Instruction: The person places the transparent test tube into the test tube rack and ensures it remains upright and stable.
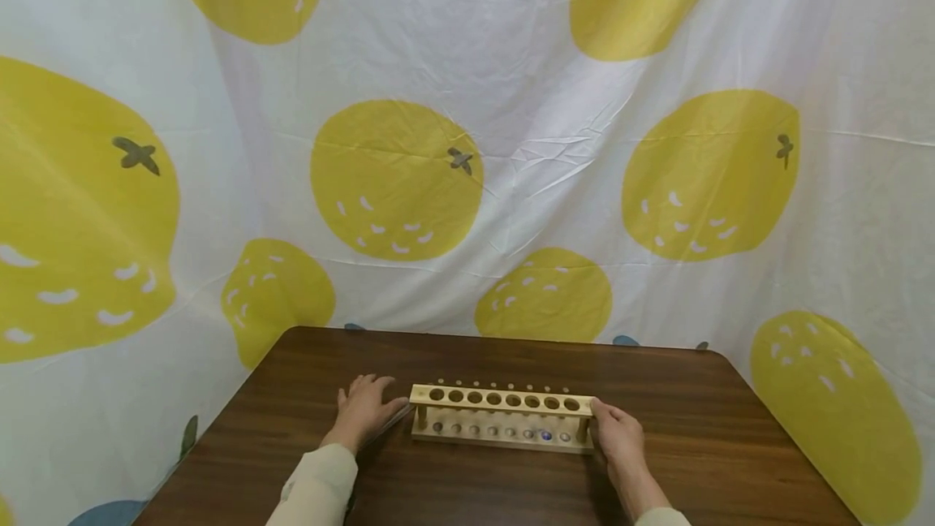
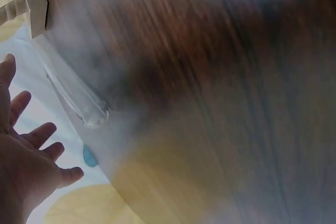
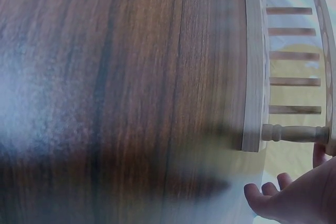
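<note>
A pale wooden test tube rack [image 1: 504, 400] stands upright on the table, with a row of round holes in its top board and matching round spots along its base, one of them bluish. My right hand [image 1: 619, 433] pinches the right end of the top board; in the right wrist view one finger reaches under that board, and the thumb is hidden. Left of the rack, my left hand [image 1: 365, 411] is spread, its fingers apart. A clear glass test tube [image 2: 79, 95] lies on the table between that hand and the rack's left end.
The dark brown wooden table [image 1: 730, 445] has rounded far corners. Behind it and along its sides hangs a white cloth [image 1: 540, 185] printed with large yellow fruits. Thin pegs [image 3: 294, 56] stand in a row at the back of the rack.
</note>
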Demonstrator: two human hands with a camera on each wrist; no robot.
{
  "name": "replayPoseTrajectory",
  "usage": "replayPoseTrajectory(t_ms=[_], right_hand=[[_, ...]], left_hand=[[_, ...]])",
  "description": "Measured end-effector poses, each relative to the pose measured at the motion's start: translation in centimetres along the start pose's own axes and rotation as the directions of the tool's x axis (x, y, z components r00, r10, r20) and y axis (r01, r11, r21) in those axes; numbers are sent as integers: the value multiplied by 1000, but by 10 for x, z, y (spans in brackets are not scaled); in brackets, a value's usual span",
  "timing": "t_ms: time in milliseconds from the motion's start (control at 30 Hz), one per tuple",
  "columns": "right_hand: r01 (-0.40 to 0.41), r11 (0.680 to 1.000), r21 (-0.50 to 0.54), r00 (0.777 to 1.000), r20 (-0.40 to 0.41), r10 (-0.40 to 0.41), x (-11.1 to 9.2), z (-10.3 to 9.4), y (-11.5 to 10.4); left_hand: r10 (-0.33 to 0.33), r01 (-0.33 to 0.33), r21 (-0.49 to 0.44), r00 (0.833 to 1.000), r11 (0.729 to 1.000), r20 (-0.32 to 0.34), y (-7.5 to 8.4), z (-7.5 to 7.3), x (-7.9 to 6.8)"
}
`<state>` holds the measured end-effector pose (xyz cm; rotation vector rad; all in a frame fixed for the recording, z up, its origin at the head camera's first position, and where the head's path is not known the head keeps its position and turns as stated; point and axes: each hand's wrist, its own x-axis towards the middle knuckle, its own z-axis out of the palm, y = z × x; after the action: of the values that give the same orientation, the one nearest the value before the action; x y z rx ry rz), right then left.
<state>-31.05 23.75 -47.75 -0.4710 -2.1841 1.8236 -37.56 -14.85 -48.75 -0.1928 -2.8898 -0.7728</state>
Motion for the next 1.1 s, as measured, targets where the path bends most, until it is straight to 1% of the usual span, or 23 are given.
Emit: replayPoseTrajectory(t_ms=[100,267,433,667,900,1033,1100], right_hand=[[-6,1000,7,1000,-5,6,1,0,1],[-11,1000,19,1000,-12,11,2,1,2],[-14,1000,27,1000,4,13,1,1,2],[-9,1000,14,1000,13,8,2,0,3],[-8,1000,8,1000,15,8,1,0,1],[1,1000,20,1000,5,-1,0,0,1],[4,1000,9,1000,-15,-3,0,0,2]], left_hand=[[-12,12,-18,1000,1000,2,2,2,1],[-17,17,-18,1000,1000,5,1,8,2],[-16,16,-32,1000,999,-5,0,15,2],[-23,22,-50,999,998,-26,1,19,-1],[-15,14,-16,998,1000,-54,1,24,1],[-15,15,-5,998,1000,-60,1,26,3],[-16,16,0,998,1000,-59,1,27,3]])
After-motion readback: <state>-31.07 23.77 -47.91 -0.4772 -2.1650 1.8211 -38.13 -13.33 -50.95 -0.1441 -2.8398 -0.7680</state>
